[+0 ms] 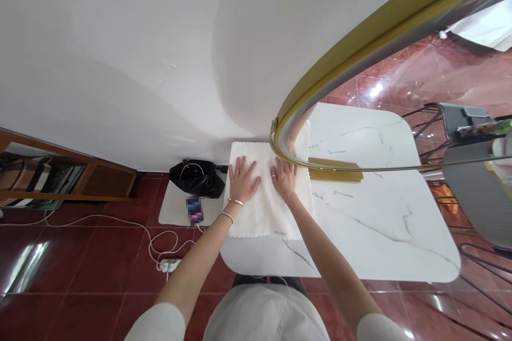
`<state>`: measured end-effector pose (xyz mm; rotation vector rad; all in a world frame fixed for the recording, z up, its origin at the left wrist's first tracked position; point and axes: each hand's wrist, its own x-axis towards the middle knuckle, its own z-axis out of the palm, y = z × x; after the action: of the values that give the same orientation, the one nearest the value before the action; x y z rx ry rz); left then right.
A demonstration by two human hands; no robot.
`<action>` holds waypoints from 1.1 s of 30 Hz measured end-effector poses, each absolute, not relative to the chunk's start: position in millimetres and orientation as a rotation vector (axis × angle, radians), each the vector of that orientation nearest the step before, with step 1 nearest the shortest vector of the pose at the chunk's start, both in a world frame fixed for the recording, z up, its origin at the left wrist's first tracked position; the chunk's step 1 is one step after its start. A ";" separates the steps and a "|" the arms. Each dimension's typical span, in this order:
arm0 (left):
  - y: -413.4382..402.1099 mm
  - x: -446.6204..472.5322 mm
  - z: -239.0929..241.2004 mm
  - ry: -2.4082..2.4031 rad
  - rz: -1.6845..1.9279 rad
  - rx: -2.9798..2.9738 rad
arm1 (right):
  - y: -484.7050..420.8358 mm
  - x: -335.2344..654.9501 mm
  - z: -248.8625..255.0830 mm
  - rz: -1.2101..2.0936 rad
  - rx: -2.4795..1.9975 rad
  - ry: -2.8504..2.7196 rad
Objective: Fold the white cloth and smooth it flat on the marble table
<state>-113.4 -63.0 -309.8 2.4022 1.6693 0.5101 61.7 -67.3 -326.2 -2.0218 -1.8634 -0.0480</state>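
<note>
A white cloth (264, 213) with scalloped edges lies spread on the left end of the white marbled table (376, 229). Flat on its left part rests my left hand (241, 181), fingers spread, with two bracelets at the wrist. My right hand (285, 180) lies on the cloth's right part, fingers stretched out, a ring on one of them. The lower rim of the mirror partly covers the fingertips of that hand. Neither hand grasps anything. Small creases run through the cloth between and below the hands.
A gold-framed mirror (320, 93) leans over the table, its base (340, 171) on the tabletop. To the left, a black bag (198, 177) and a phone (194, 210) sit on a lower pale surface. A power strip (170, 265) with cables lies on the red tiles. Grey chairs (476, 186) stand at right.
</note>
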 end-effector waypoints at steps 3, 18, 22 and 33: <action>-58.5 -114.4 -310.9 1.662 0.512 2.425 | -89.4 68.3 -324.5 -0.063 -1.926 -1.928; -173.5 -145.5 -312.0 1.639 0.533 2.534 | -196.9 63.7 -337.4 -0.061 -1.946 -2.052; -214.3 -161.1 -311.4 1.743 0.483 2.565 | -208.4 57.4 -338.3 -0.058 -1.890 -2.082; -275.0 -177.4 -317.6 1.758 0.539 2.650 | -280.0 47.9 -346.2 -0.056 -1.813 -2.121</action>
<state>-177.4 -275.0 -317.6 2.6500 1.7581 0.5387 47.9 -280.0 -346.2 -1.8132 -2.1209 -0.0563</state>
